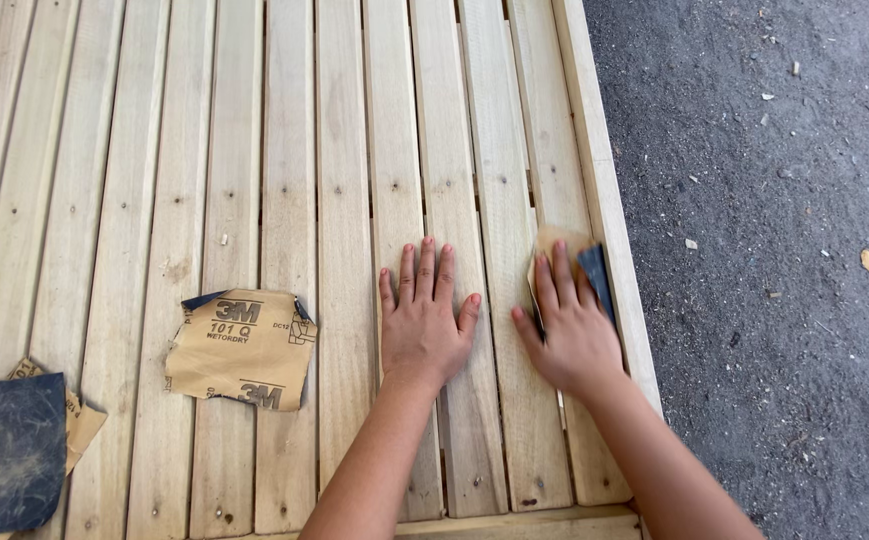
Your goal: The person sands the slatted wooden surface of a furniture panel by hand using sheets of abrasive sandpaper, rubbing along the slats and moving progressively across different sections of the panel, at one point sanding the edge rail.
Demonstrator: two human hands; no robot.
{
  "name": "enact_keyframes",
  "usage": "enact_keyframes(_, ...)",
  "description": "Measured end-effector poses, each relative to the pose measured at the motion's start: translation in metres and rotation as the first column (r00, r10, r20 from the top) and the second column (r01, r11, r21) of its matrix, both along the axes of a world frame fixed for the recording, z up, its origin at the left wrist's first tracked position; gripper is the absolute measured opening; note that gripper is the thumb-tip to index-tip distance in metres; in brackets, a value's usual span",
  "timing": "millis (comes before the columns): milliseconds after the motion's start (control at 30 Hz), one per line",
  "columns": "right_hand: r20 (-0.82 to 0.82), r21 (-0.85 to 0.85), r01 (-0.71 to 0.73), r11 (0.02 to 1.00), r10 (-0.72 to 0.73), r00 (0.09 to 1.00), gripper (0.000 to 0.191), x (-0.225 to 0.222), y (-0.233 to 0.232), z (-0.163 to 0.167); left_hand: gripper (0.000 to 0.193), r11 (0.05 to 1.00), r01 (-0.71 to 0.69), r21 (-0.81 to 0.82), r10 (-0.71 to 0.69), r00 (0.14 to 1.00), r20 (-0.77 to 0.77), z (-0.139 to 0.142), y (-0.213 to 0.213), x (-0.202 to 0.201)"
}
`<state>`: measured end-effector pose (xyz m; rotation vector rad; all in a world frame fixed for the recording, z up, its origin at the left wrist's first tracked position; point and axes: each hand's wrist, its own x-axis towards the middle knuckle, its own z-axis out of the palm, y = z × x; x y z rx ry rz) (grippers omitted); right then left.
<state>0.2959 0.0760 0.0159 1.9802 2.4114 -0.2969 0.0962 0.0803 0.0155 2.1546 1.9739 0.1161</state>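
Spare sandpaper point(242, 348) (tan back up), dark sheet point(6, 455), ground point(774, 250)

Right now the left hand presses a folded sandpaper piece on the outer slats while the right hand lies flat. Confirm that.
Wrong hands. The head view shows the right hand pressing the folded sandpaper piece on the outer slats, while the left hand lies flat.

- A tabletop point(254, 150) of pale wooden slats is carrying everything; narrow gaps are running between the slats, and small nail heads are showing in them.
- A tan sheet of sandpaper point(242, 348), torn at the edges, is lying flat on the middle slats, paper side up.
- A dark sheet of sandpaper point(6, 452) is lying at the lower left corner, overlapping another tan sheet point(82, 420).
- The tabletop is standing on grey, gritty ground point(774, 250).
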Motion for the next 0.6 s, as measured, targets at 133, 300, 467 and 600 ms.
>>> enact_keyframes(133, 0.003, 0.061, 0.022, 0.998, -0.022, 1.0, 0.082, -0.016, 0.11, 0.006, 0.073, 0.999, -0.001, 0.034, 0.0, 1.0, 0.029, -0.001, 0.002, -0.001)
enact_keyframes(300, -0.101, 0.047, 0.098, 0.994, -0.092, 0.991, 0.078, -0.021, 0.141, 0.007, 0.073, 1.0, -0.014, -0.006, 0.014, 1.0, 0.011, -0.003, 0.001, -0.001)
enact_keyframes(467, -0.053, 0.02, 0.063, 0.998, -0.062, 0.997, 0.078, -0.005, 0.004, 0.004, 0.072, 0.999, -0.002, 0.049, 0.001, 1.0, 0.022, -0.004, -0.003, 0.001)
enact_keyframes(600, 0.016, 0.129, -0.047, 0.991, 0.046, 0.999, 0.077, 0.009, -0.09, 0.002, 0.071, 0.999, 0.005, 0.048, -0.006, 1.0, 0.019, -0.002, -0.003, 0.001)
